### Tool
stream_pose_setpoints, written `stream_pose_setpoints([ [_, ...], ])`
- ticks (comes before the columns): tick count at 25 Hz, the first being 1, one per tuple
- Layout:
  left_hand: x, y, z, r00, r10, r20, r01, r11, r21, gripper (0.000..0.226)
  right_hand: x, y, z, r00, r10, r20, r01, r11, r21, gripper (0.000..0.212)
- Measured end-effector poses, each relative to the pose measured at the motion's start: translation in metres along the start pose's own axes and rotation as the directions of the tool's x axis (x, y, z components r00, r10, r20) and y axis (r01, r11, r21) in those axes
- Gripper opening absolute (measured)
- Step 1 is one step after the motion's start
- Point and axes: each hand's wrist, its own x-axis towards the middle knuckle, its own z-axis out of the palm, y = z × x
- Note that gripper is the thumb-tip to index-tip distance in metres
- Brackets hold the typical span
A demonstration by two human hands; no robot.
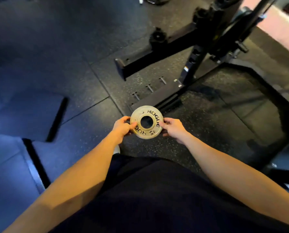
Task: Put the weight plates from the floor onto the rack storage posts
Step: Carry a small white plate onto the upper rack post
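- Left hand (122,126) gripping the left rim of a small weight plate (146,122), thumb laid over its face, fingers curled beneath.
- Right hand (171,127) pinching the opposite rim, fingertips at the edge, forearm stretched forward.
- Both arms bare, reaching out level in front of the body.
- Round pale metal disc, worn and scuffed, with a wide centre hole and raised black "ROGUE" lettering.
- Held flat above the speckled black rubber floor (199,125), near the base of the black steel rack (159,52).
- Short knobbed storage posts (157,36) jutting from the rack's beam, well apart from the plate.
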Motion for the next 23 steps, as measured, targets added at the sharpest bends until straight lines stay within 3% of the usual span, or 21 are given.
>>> stream_pose_setpoints([
  [7, 0.006, -0.029, -0.192, 0.980, 0.005, -0.199, -0.032, 0.990, -0.135, 0.014, 0.048, -0.081, 0.180, 0.978, -0.024, 0.208, 0.033, 0.999, -0.042, 0.018],
  [12, 0.027, -0.014, -0.325, 0.975, 0.022, -0.219, -0.059, 0.985, -0.164, 0.016, 0.079, -0.155, 0.293, 0.967, -0.032, 0.253, 0.036, 0.999, -0.012, 0.016],
  [23, 0.175, 0.091, -0.469, 0.979, 0.054, -0.199, -0.073, 0.993, -0.093, 0.015, 0.226, -0.303, 0.383, 0.973, -0.033, 0.226, 0.030, 0.999, 0.017, 0.018],
])
